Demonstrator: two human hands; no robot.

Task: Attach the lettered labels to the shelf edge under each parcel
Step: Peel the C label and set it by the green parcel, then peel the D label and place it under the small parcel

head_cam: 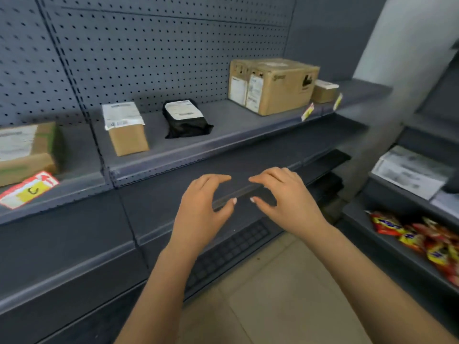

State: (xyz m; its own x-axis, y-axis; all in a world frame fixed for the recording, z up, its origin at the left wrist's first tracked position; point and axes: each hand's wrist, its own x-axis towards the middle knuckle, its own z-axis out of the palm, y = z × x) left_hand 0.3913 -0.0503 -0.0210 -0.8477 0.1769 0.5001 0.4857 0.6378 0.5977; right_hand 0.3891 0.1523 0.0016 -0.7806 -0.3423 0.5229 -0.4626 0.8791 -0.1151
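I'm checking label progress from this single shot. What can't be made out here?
Head view only:
1. Letters on the nearer yellow paper label, by the large brown cardboard box, and the farther yellow paper label, by the small brown cardboard box: edge-on, too small.
2. The brown cardboard parcel with green tape: cut off by the left edge.
3. Print on the white shipping slip of the black plastic pouch: blurred.

The grey shelf carries five parcels in a row: a green-taped box, a small labelled box, a black mailer bag, a large carton and a little box.
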